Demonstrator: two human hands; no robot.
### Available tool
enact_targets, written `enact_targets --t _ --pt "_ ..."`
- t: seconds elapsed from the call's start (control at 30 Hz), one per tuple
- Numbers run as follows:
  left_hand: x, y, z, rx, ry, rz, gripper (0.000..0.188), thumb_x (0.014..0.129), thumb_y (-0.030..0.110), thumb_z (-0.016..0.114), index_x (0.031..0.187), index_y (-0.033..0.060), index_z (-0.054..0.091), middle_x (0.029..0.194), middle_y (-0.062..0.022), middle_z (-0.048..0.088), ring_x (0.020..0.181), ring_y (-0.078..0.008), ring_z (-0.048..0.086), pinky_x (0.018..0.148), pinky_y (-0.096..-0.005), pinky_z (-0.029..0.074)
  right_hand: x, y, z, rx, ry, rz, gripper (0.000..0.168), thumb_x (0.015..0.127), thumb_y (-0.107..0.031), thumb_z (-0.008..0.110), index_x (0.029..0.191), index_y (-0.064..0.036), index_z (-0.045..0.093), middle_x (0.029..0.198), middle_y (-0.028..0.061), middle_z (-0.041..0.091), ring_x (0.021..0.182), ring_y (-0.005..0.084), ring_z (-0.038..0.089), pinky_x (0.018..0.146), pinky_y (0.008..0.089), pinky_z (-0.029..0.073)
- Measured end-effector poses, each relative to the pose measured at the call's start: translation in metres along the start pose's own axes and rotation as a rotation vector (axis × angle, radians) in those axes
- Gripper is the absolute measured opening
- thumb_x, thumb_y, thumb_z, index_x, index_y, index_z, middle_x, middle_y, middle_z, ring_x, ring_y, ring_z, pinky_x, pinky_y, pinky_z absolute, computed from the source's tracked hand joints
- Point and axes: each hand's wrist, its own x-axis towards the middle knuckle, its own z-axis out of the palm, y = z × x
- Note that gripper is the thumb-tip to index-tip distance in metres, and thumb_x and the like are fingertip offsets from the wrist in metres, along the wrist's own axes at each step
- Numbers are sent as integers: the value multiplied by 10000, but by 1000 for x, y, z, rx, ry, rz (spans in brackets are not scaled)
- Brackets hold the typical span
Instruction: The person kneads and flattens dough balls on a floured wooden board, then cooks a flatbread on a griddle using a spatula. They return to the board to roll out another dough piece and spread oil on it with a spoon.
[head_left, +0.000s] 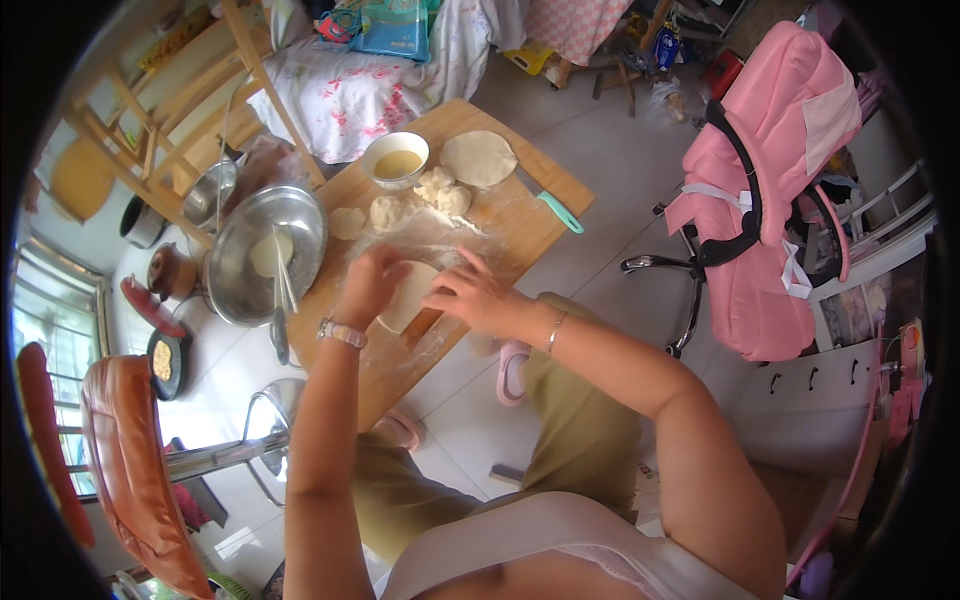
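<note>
A flattened oval of dough lies on a floured wooden board. My left hand is at its left edge, fingers bent; whether they pinch the dough is hidden. Over its right edge is my right hand, fingers spread, with the lower fingertips at the dough. A brown wooden piece, partly covered, rests beside the dough under my right hand. Farther back are dough lumps, more lumps, a small flat piece and a rolled-out round.
A white bowl of yellowish liquid and a knife with a turquoise handle sit on the board. Left of it stands a large steel basin holding dough and utensils. A pink office chair is at right, an orange-brown padded seat at lower left.
</note>
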Motion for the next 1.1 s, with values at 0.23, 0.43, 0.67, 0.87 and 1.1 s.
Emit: enact_targets --t 0.23,0.43,0.67,0.87,1.1 --pt "-43 -32 10 -74 231 -367 293 888 233 806 997 -32 742 866 -184 773 782 -284 757 733 -394 583 6 -15 3 31 -7 3 455 907 0 615 1319 -186 674 1231 84 582 1276 269 575 1259 646 237" --pt "-62 2 -22 -144 275 -327 277 958 222 762 1065 -30 725 866 -158 776 752 -222 746 654 -358 572 43 -15 12 91 -33 -31 459 1058 -363 573 1464 -152 604 1604 124 473 1536 296 390 1282 592 209" --pt "-62 -7 -29 105 370 -193 133 1041 113 603 1079 9 676 901 -188 762 808 -359 743 709 -432 562 117 8 62 20 -31 -80 568 1083 -496 461 1483 -111 580 1644 129 446 1553 300 364 1292 532 211" --pt "-62 7 -27 157 316 -178 166 1059 83 542 1165 8 644 998 -217 751 917 -431 723 768 -474 562 91 3 45 4 -73 -37 583 1087 -492 467 1529 -120 537 1685 119 383 1594 288 280 1309 525 169" --pt "-28 2 7 115 233 174 216 973 68 636 1180 6 649 1070 -247 726 1030 -462 672 854 -511 544 -9 -9 -3 -12 -133 73 536 1065 -395 554 1536 -139 529 1698 116 345 1602 284 259 1297 584 178"
